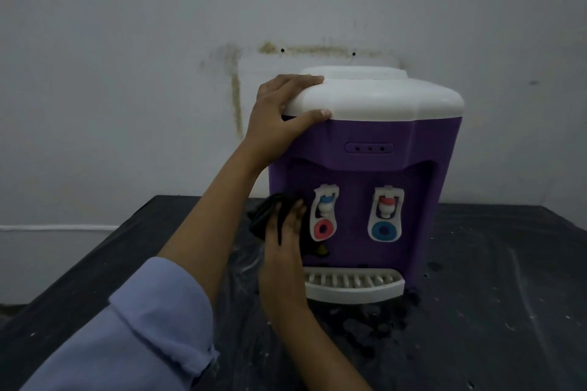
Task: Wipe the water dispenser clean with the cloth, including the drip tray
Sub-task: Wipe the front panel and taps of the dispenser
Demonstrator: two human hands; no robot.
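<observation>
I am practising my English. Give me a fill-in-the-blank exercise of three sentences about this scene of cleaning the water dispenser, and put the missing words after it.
1. The left hand grips a corner of the water dispenser's ____ top.
2. The right hand holds a ____ cloth against the dispenser's front.
3. Above the drip tray, the dispenser has ____ taps.

Missing words: white; black; two.
</observation>
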